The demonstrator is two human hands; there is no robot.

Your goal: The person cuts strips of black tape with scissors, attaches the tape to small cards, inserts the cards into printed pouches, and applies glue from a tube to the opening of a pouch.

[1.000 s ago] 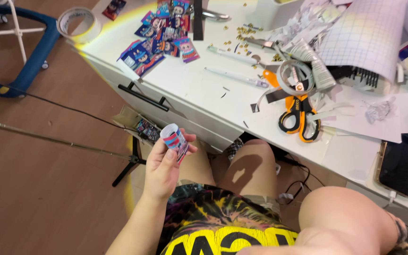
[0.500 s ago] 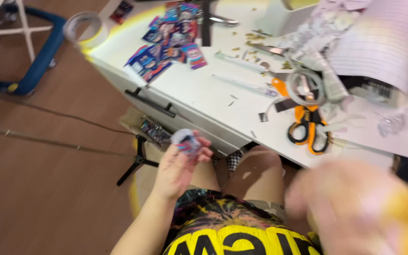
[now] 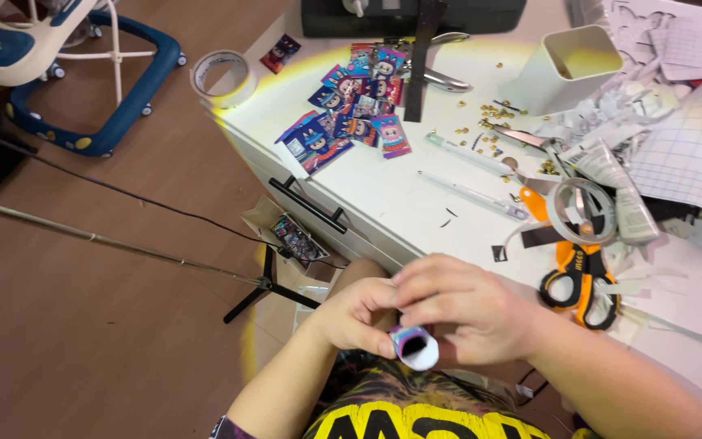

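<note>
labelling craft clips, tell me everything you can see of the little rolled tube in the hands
The small rolled tube looks like glossy printed paper curled into a short cylinder, white at the rim with blue, pink and purple print outside and a dark hollow inside. Its open end faces the camera. It sits below the white desk's edge, above the lap, pinched between the left hand and the right hand, whose fingers cover its upper part.

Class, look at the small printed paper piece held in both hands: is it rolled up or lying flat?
Rolled up. The paper piece forms a small tube with a dark open end facing the camera, pinched between the left hand and right hand.
</note>
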